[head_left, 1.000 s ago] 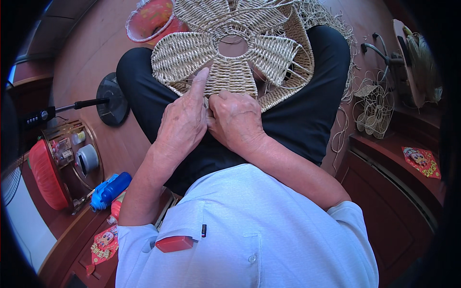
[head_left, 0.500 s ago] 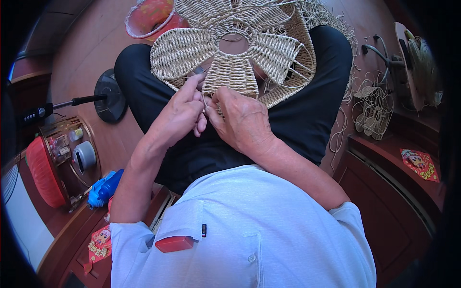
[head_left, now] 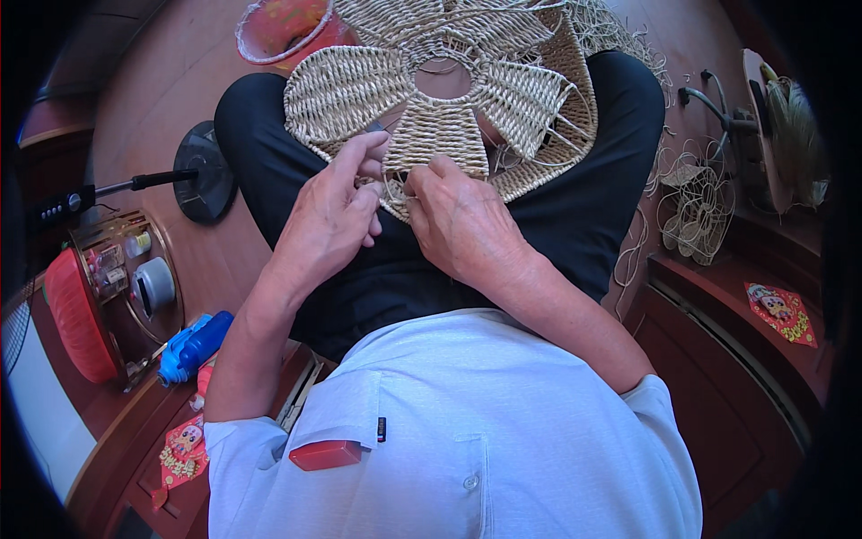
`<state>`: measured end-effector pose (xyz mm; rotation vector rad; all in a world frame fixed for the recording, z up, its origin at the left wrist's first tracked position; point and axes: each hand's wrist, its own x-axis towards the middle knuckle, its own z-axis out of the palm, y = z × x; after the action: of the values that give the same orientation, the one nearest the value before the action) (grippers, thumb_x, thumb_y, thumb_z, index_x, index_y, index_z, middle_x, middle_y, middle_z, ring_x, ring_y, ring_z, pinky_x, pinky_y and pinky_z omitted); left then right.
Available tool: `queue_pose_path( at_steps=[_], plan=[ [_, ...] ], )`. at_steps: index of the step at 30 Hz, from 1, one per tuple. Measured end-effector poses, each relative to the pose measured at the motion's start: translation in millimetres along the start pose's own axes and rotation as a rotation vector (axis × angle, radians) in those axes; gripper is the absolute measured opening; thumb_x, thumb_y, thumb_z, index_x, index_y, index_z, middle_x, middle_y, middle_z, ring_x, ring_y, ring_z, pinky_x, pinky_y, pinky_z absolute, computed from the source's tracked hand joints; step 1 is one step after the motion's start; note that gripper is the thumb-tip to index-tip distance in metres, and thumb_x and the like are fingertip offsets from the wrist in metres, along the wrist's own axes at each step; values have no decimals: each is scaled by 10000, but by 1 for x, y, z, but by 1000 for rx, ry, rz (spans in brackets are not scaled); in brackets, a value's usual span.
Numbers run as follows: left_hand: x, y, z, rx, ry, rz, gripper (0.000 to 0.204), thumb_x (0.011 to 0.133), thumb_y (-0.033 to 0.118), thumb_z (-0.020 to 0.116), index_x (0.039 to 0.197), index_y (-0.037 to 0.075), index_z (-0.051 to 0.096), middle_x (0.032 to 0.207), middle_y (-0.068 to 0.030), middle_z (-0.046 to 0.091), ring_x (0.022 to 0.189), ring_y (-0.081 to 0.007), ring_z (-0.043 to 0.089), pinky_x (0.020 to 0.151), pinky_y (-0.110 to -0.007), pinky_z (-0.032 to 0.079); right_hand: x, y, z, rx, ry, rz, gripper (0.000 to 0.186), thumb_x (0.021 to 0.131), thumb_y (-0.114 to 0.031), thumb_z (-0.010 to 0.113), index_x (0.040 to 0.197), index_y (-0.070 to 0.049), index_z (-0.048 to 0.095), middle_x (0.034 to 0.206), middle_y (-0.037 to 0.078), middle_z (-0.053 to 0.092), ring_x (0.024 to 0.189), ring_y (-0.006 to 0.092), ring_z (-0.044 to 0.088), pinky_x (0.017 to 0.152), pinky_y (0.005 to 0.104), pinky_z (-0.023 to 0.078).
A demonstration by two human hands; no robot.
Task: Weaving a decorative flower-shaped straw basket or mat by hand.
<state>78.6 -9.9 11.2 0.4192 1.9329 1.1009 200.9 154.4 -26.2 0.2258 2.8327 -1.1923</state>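
A flower-shaped piece of woven straw (head_left: 435, 139), with broad petals round a central hole, lies across my lap over a woven straw basket (head_left: 575, 99). My right hand (head_left: 467, 220) is closed at the lower edge of the nearest petal, its fingertips pinching there. What exactly lies between them is partly hidden by the knuckles. My left hand (head_left: 328, 216) is just left of that petal, with the index finger stretched out and the other fingers loosely bent and apart. A thin strand shows between the two hands. Loose strand ends stick out beside the right-hand petal.
A red bucket (head_left: 287, 31) stands beyond my left knee. Loose straw (head_left: 615, 36) lies at the far right, with a tangled straw piece (head_left: 696, 211) nearer. At left are a round black stand base (head_left: 205, 171), a blue bottle (head_left: 197, 346) and a rack with a red cover (head_left: 76, 314).
My hands have drawn slightly apart. The left fingers have spread and come away from the right hand, which has shifted a little right along the petal's edge. The view has tilted slightly.
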Motion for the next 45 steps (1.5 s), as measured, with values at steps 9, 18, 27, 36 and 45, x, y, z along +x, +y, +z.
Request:
queue_pose_path(
  at_steps=[9,18,27,36,45],
  plan=[
    [8,3,-6,255,-100,42,696,1046,22,622,1701,11,388,975,-102,730,713,-168,721,655,-350,621,-5,5,4,81,72,-32,233,1037,-90,701,1227,-13,591,1130,234,686,1030,476,732,883,570,596],
    [25,8,-18,72,-250,-76,629,1032,41,669,1619,-14,448,964,-97,693,625,-130,685,523,-298,590,-9,9,3,176,132,-50,235,1018,-42,711,1208,-26,575,1076,211,677,954,424,735,826,525,592],
    [40,6,-18,-77,-437,-212,383,1078,75,711,1417,12,545,917,-2,644,605,-54,637,494,-231,556,-10,11,3,184,157,-87,236,1005,-33,730,1188,-30,582,1069,196,676,916,402,730,806,515,590],
    [34,1,-17,-268,-340,-219,426,996,-13,683,1405,-6,564,1003,9,645,602,-47,631,486,-207,533,-9,11,5,181,184,-70,216,1007,-47,739,1205,-16,659,1078,193,702,989,425,749,837,520,608],
    [15,-2,-11,-189,-210,-135,712,1012,-38,663,1681,-13,421,1107,-32,698,650,-70,667,548,-223,568,-6,14,-1,224,104,-84,136,1074,-149,711,1097,-17,690,1042,198,684,944,439,737,835,547,588]
  ],
)
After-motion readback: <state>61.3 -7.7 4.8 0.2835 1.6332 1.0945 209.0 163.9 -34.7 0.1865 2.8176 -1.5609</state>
